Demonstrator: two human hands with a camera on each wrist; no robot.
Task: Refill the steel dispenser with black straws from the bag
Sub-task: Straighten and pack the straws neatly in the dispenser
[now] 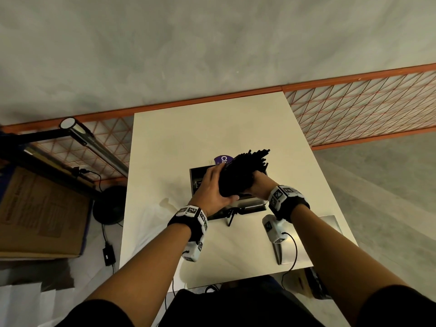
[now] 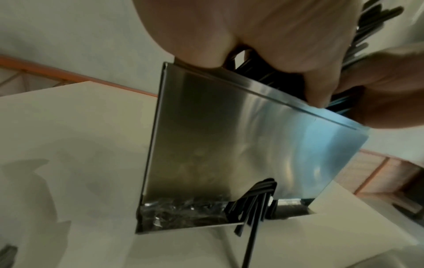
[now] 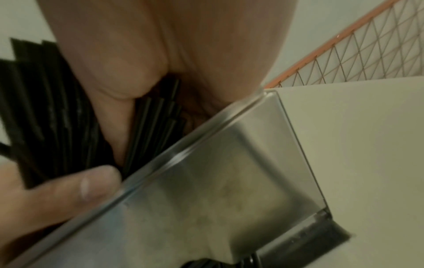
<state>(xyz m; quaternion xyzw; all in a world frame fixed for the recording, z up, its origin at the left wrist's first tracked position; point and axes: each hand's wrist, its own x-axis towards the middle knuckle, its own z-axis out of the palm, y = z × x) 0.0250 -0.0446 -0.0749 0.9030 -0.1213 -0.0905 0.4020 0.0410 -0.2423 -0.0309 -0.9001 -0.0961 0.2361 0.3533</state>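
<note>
A thick bundle of black straws (image 1: 243,172) is gripped from both sides, tilted up and to the right over the open top of the steel dispenser (image 1: 196,179). My left hand (image 1: 218,187) wraps its left side, thumb under the bundle's lower end. On the right, my right hand (image 1: 256,182) holds it. In the left wrist view the straws (image 2: 263,78) sit just above the dispenser's front face (image 2: 229,145), and a few straws (image 2: 252,204) poke out of its bottom slot. In the right wrist view they (image 3: 45,101) fan above the dispenser's rim (image 3: 188,156). The bag's purple label (image 1: 223,159) shows behind.
The dispenser stands mid-way on a white table (image 1: 179,138). A flat steel lid (image 1: 329,226) lies at the table's right front. An orange mesh fence (image 1: 365,107) runs behind. A cardboard box (image 1: 40,208), a lamp tube (image 1: 94,147) and cables are on the left.
</note>
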